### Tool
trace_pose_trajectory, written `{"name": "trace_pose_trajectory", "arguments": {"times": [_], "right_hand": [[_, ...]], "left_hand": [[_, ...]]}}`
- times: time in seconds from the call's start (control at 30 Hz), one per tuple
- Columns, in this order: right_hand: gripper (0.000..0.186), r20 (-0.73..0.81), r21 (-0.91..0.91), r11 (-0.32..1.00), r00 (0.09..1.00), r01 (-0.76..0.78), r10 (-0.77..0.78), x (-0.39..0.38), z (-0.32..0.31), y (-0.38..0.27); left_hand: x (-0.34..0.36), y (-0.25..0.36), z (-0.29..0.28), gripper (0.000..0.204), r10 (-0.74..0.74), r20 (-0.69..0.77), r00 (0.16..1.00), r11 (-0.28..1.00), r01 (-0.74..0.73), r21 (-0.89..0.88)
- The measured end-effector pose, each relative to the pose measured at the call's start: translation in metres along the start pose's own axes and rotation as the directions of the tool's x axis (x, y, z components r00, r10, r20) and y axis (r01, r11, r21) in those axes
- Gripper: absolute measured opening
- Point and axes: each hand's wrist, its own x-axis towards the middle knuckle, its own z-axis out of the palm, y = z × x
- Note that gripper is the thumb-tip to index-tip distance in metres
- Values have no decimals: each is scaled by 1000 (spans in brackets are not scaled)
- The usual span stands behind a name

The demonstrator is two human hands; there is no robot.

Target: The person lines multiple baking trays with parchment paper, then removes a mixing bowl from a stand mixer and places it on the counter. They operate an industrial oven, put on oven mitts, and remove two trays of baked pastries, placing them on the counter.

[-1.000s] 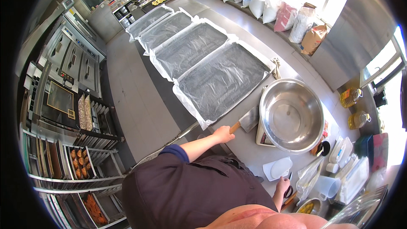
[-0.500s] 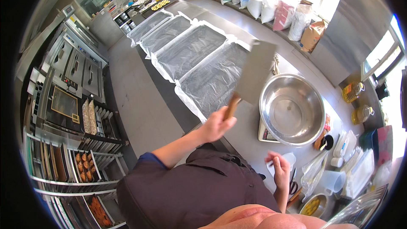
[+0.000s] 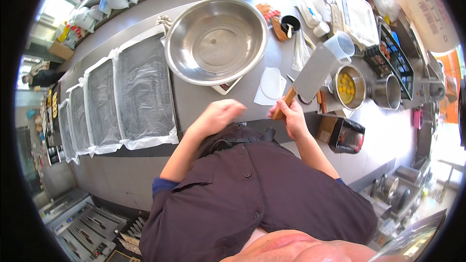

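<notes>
My right hand [image 3: 294, 120] is closed round the wooden handle of a cleaver [image 3: 314, 73]. Its broad rectangular blade tilts up and to the right, over the table and in front of a clear plastic jug [image 3: 340, 45]. My left hand [image 3: 217, 116] is empty at the table's front edge, its fingers loosely stretched and smeared by motion. Beyond it, a large steel bowl [image 3: 216, 41] with nothing in it stands on a kitchen scale [image 3: 227, 87]. Between bowl and cleaver lies a white round-ended plastic scraper [image 3: 272, 83] on a white sheet.
Several trays lined with clear film [image 3: 145, 87] run along the table to the left. On the right are a steel bowl of egg yolks [image 3: 347, 87], a steel pot [image 3: 386, 92], a black cup [image 3: 290, 25] and a dark crate [image 3: 395, 63]. A box [image 3: 340, 133] sits lower right.
The cleaver has passed from my left hand to my right and moved right. My left hand has let go. The view has turned right, bringing the bowl and the right-hand end into the middle.
</notes>
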Motion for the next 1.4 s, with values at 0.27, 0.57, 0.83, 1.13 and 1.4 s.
{"name": "trace_pose_trajectory", "arguments": {"times": [0.27, 0.57, 0.83, 1.13, 1.4], "right_hand": [[27, -373, -367, 912, 927, -182, 35, 12, -112, 98], [57, -124, -928, 371, 939, 5, -322, 131, -166, 99], [37, -98, -978, -116, 870, -175, -484, 140, -109, 103], [53, -16, 213, 949, 971, -231, 240, 146, 38, 96], [56, -77, 85, 990, 989, -117, 123, 163, 103, 80]], "left_hand": [[-243, -235, -53, 26, -806, -275, 525, 592, 713, -376], [-279, -354, -76, 44, -834, -529, 160, 461, -328, -825], [-243, -361, -117, 16, -706, -578, 409, 228, -642, -732], [-249, -362, -134, 31, -636, -540, 552, 222, -539, -813], [-237, -352, -152, 16, -755, -442, 485, 305, -337, -891]]}}
